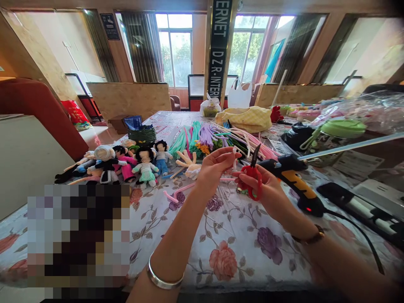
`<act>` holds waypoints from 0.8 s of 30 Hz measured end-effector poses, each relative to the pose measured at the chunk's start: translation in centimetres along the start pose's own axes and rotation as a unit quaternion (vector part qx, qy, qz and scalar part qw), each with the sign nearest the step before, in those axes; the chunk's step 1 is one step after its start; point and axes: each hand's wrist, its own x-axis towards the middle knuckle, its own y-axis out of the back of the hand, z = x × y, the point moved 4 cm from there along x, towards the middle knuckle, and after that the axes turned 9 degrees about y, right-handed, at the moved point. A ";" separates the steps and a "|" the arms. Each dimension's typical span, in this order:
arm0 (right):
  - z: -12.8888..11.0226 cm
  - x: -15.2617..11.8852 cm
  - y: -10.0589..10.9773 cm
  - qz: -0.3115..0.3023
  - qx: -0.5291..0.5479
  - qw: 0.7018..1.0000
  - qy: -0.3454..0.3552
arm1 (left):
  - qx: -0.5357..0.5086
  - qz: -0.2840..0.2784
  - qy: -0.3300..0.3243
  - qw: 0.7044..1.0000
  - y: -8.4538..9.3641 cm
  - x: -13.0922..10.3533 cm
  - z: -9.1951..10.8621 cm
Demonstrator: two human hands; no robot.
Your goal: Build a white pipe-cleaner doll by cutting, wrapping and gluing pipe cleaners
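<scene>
My left hand [219, 164] pinches a small white piece [235, 156] between thumb and fingertips, above the middle of the table. Just to its right, my right hand [260, 183] is closed around the red handles of the scissors [252, 174]. Their dark blades point up, and whether the blades are parted is hard to tell. A pink pipe cleaner [186, 188] lies bent on the flowered cloth behind my left forearm. Beyond my hands are bundles of pipe cleaners [208, 135] in green, purple, pink and white, and a cream figure [191, 166] with long prongs.
Several small dolls [145, 166] stand or lie at the left, near a dark green basket [142, 134]. A black and yellow glue gun [298, 185] with its cable lies right of my right hand. Farther right are a green-lidded container [342, 128] and a power strip [356, 206].
</scene>
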 end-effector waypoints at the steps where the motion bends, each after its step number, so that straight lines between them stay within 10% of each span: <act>1: 0.0 0.0 0.0 0.003 0.007 1.000 0.004 | 0.005 -0.009 0.004 1.000 -0.1 0.0 -0.2; 24: -1.2 -0.1 0.4 0.061 -0.017 0.993 0.103 | 0.167 -0.026 0.036 0.985 -0.2 0.2 -1.3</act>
